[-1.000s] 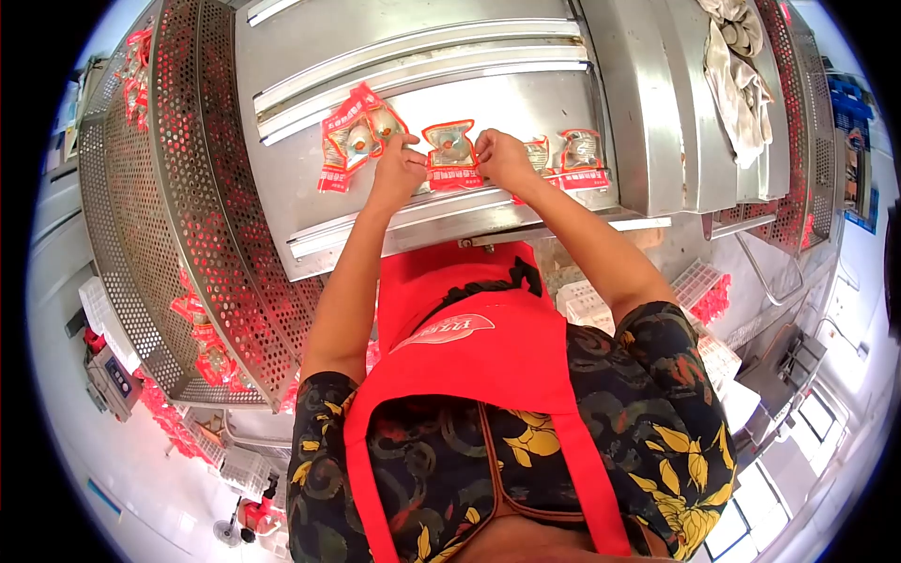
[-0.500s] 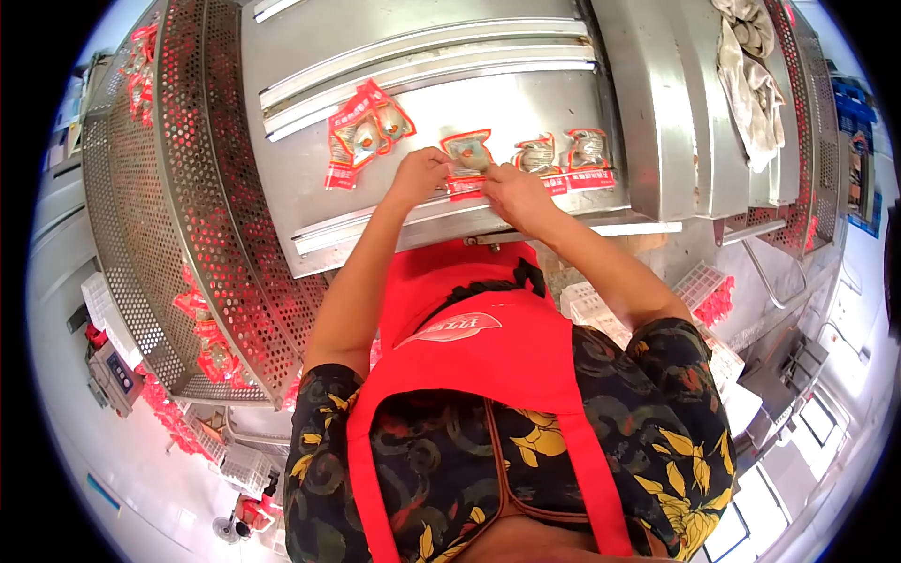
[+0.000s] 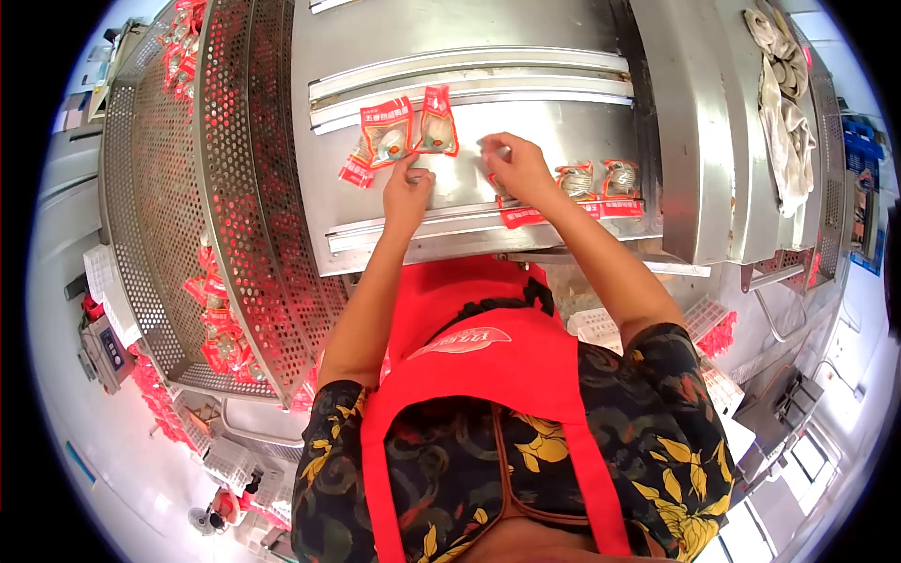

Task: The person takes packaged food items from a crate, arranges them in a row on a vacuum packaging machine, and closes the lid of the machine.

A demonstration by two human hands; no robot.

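My left hand (image 3: pixel 408 192) is at the lower edge of a small pile of egg packets (image 3: pixel 387 136), clear pouches with red printed borders and an egg-like shape inside. Its index finger reaches to a packet's edge, with the thumb held apart. Just right of the pile, another egg packet (image 3: pixel 436 124) lies upright. My right hand (image 3: pixel 521 171) hovers above the steel surface, thumb and fingers apart, holding nothing. Below it, a partly hidden packet (image 3: pixel 519 217) begins a row. Two more packets, a middle one (image 3: pixel 575 180) and an end one (image 3: pixel 620 178), continue it rightward.
White rails (image 3: pixel 469 83) cross the steel table (image 3: pixel 469 23), and another rail (image 3: pixel 375 236) runs along its near edge. A perforated metal trough (image 3: pixel 249 188) with red packets stands left. Steel housing (image 3: pixel 680 131) borders the right, with a cloth (image 3: pixel 786 131) draped beyond.
Both hands have left the packet at the left end of the row. My left hand has reached the pile, where the packets have shifted and turned. The view has moved slightly.
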